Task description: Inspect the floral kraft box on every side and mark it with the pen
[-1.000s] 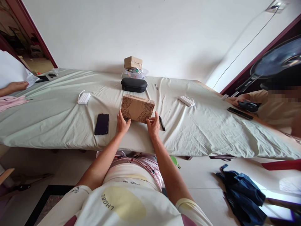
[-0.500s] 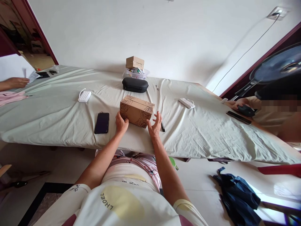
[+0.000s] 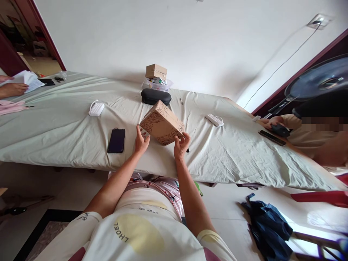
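A brown cardboard box (image 3: 160, 127) with dark line-drawn roses is tilted in front of me, its left end raised. My right hand (image 3: 180, 145) grips its lower right corner, thumb on the near face and fingers at the end. At the box's left corner is my left hand (image 3: 141, 142), fingers stretched up and thumb spread apart. Its fingertips seem to touch the corner. Under my right hand a black pen (image 3: 187, 150) shows only in part. Left of the box lies a dark phone (image 3: 116, 141).
Behind the box are a black zip case (image 3: 156, 96) and a clear tub (image 3: 163, 86) with a small carton (image 3: 156, 71) on top. White power banks (image 3: 97, 108) (image 3: 214, 120) lie on either side. One person holds papers (image 3: 29, 80) at left; another sits at right holding a dark object.
The box has gone from flat on the cloth to tilted, left end up. My right hand has closed on its right corner, while my left hand has loosened at the left.
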`<state>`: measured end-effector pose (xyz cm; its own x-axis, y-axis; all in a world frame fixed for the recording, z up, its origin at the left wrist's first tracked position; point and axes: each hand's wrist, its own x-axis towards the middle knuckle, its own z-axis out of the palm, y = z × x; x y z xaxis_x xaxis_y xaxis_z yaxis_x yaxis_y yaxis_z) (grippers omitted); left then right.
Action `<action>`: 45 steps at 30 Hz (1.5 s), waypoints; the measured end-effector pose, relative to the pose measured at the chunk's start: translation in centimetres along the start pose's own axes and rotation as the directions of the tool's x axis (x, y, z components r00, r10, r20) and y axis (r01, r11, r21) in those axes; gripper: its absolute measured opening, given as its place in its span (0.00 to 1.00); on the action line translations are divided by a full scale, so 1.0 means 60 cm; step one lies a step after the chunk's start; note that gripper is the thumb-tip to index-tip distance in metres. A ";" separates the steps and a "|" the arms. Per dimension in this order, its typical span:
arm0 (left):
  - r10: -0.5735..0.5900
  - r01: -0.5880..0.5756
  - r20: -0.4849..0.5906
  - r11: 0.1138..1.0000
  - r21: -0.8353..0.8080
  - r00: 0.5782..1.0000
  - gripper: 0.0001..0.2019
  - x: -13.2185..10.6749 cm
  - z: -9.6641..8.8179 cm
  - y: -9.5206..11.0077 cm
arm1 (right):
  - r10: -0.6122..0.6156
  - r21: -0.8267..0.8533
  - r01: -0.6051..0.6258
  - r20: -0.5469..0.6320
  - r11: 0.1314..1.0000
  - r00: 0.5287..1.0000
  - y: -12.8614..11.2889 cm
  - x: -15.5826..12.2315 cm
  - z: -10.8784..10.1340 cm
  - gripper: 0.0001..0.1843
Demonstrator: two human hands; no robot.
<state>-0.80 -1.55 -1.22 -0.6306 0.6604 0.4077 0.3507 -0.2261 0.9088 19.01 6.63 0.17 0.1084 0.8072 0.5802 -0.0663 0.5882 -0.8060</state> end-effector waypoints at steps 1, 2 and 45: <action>-0.041 0.041 0.020 0.999 -0.010 0.999 0.44 0.000 0.000 0.003 | 0.027 0.036 -0.028 0.004 0.999 1.000 0.001 0.001 0.003 0.26; -0.073 0.073 0.043 0.997 -0.002 0.996 0.40 0.001 -0.001 0.005 | 0.052 0.057 -0.053 0.016 0.997 0.999 0.001 0.001 0.005 0.26; 0.088 -0.068 0.148 0.989 -0.133 0.985 0.30 -0.001 -0.016 0.020 | 0.241 -0.328 -0.116 0.370 0.937 0.897 -0.047 -0.012 -0.002 0.30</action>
<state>-1.01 -2.55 -0.10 -0.4880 0.7368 0.4680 0.2977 -0.3635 0.8828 19.25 4.38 2.02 -0.2858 0.8841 0.3698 0.2511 0.4415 -0.8614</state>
